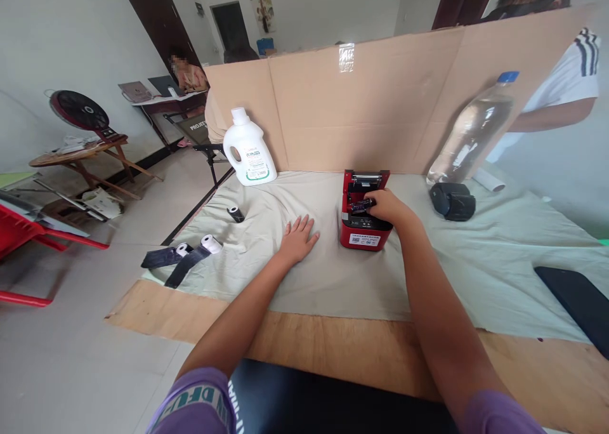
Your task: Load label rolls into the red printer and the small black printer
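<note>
A small red and black printer (365,239) stands on the cloth with its lid raised. At its open compartment my right hand (387,207) is closed on a small dark paper roll (362,206); whether the roll touches the compartment floor I cannot tell. To the printer's left, my left hand (298,239) lies flat on the cloth, fingers spread and holding nothing. Farther left are a small black-sided roll (235,214) and two white rolls, one of them a paper roll (212,243) with a dark strip unrolled from it.
A cardboard panel (371,104) rises behind the cloth-covered table (333,294). Against it stand a white jug (252,151) and a large clear bottle (476,126). A black device (451,201) sits at right, a dark phone-like slab (578,301) near the right edge. Two people are beyond the panel.
</note>
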The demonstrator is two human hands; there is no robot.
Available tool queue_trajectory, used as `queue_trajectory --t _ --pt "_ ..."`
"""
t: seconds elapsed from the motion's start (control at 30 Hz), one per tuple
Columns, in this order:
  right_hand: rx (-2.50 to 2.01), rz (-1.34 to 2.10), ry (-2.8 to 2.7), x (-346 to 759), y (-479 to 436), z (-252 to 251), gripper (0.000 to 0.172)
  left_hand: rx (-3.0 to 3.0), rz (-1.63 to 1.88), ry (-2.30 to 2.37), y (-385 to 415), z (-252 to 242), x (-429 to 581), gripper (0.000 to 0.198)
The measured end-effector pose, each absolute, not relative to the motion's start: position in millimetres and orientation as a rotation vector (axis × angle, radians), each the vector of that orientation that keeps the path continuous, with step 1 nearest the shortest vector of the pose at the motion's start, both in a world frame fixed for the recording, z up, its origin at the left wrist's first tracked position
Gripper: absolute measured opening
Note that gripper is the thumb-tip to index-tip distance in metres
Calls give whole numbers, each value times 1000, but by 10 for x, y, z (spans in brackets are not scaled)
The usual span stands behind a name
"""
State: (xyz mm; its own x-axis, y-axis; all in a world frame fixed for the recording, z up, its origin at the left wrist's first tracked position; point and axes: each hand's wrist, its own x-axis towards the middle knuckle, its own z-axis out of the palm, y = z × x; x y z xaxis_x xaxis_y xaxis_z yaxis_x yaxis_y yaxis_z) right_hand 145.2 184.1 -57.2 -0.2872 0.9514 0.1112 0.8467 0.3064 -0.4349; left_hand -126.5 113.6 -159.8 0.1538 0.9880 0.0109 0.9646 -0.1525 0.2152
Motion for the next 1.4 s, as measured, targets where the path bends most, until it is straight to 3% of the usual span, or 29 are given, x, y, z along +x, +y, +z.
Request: queue_trajectory --t 0.17,0.5,0.87,1.03,1.1,1.23,1.3,1.4 --pt "-1575 510 -2239 1463 1833 -512 11 2255 220 1934 1137 -1604 -1268 65" --pt "-1543 607 -2187 1537 1755 -340 12 2523 393 1779 873 -1286 -953 55" --pt "-1572 694 -2234 1595 1640 -206 10 2721 290 1408 376 -1523 -689 57" --pt "-1571 621 -2209 1704 1390 -50 13 2868 290 990 -8 -1406 -563 78" --pt "-1592 524 -2169 1815 1187 -11 14 2900 309 1035 -59 -1393 -538 68" --pt "-1593 326 -2217 2112 589 -214 17 3073 238 1044 -61 -1449 -551 26" --pt "-1505 355 -2380 2238 249 -487 16 3144 228 994 -68 -1495 -562 20" --pt "-1447 367 -2545 2336 -183 -947 30 3162 240 957 -92 -1536 -555 16"
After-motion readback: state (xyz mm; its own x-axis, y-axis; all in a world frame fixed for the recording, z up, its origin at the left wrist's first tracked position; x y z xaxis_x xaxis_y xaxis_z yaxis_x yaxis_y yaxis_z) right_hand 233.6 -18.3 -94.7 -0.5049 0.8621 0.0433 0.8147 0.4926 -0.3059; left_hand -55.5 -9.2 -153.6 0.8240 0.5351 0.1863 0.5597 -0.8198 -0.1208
